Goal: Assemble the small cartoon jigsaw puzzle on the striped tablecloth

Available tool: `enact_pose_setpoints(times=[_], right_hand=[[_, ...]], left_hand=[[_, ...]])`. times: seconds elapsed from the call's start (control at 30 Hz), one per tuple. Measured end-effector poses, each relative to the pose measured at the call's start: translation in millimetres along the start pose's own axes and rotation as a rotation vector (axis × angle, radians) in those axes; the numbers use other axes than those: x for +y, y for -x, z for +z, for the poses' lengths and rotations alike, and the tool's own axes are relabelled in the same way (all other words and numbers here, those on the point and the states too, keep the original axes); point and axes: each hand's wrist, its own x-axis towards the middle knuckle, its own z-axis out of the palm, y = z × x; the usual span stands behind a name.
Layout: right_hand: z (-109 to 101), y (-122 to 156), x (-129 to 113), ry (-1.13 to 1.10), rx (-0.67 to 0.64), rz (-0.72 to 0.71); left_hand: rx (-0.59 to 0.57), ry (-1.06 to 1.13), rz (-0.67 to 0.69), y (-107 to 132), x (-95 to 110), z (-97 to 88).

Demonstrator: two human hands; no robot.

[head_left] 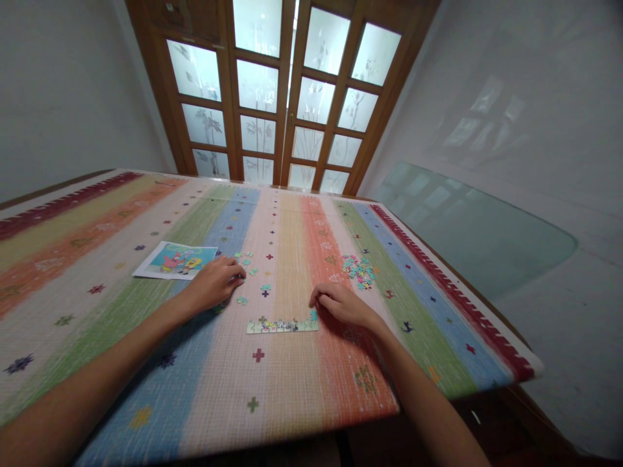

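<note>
A joined strip of jigsaw puzzle pieces (282,327) lies on the striped tablecloth in front of me. My right hand (337,302) is at its right end, fingers curled in, the tips just above a teal puzzle piece (313,314) at the strip's upper corner. Whether they grip anything is hidden. My left hand (220,280) rests farther left with its fingers bent down and closed; what is under them does not show. Beside it are several loose teal pieces (251,272), and one piece (242,301) lies nearer me.
Under the left wrist's far side lies a printed cartoon picture (171,261). To the right of my right hand is a heap of puzzle pieces (359,271). The tablecloth (287,389) ends at the near edge. Wooden glass-paned doors (263,130) stand behind the table.
</note>
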Motion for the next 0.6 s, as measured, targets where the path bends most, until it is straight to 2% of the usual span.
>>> enact_pose_setpoints(times=[0.3, 0.47, 0.6], right_hand=[[-1.4, 0.8, -5.3, -0.019, 0.053, 0.01], [-0.3, 0.6, -5.2, -0.006, 0.054, 0.011], [0.2, 0.5, -5.2, 0.009, 0.049, 0.011]], left_hand=[[-0.037, 0.09, -0.009, -0.7, 4.6, 4.5], [-0.033, 0.133, 0.025, -1.8, 17.5, 11.2], [-0.07, 0.185, 0.046, -3.5, 25.6, 8.3]])
